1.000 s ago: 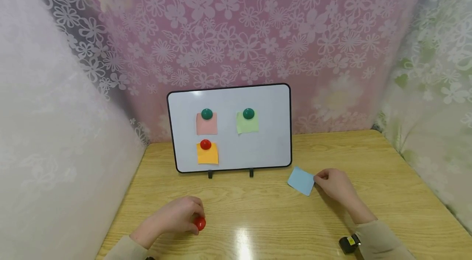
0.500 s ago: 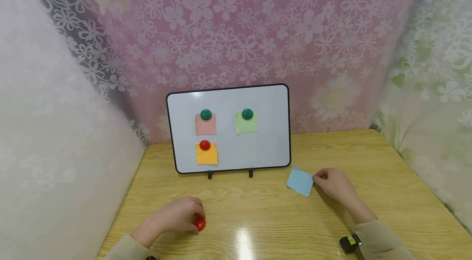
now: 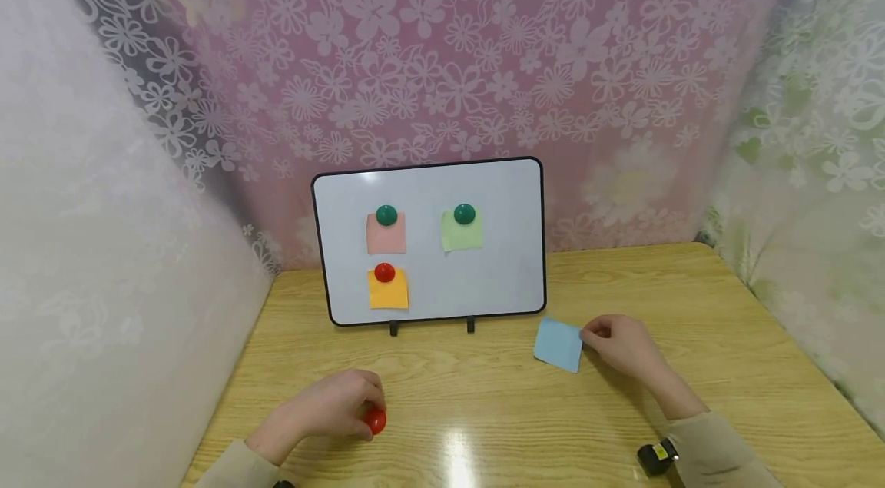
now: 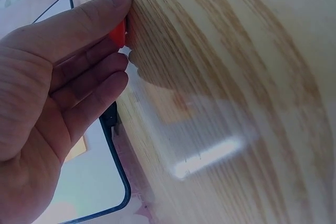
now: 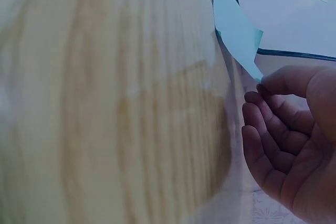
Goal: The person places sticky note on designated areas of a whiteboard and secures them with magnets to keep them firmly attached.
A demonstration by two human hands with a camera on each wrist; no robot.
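Observation:
In the head view my left hand (image 3: 339, 402) holds a round red magnet (image 3: 376, 420) between thumb and fingers, low over the front left of the table. The left wrist view shows only a sliver of that magnet (image 4: 119, 35) behind the thumb. On the right, my right hand (image 3: 625, 346) pinches the right edge of a blue sticky note (image 3: 557, 345), just off the whiteboard's lower right corner. In the right wrist view the note (image 5: 233, 24) bends up from the thumb and fingertip that grip its corner.
A black-framed whiteboard (image 3: 508, 265) stands on small black feet (image 3: 471, 325) at the table's (image 3: 442, 380) back. It bears a pink note (image 3: 386, 238) and a green note (image 3: 462, 234) under green magnets, and an orange note (image 3: 389, 293) under a red magnet (image 3: 384, 272). Patterned curtains surround the table.
The blue note has shifted slightly left and turned a little in my right hand. My left hand with the red magnet has stayed in place.

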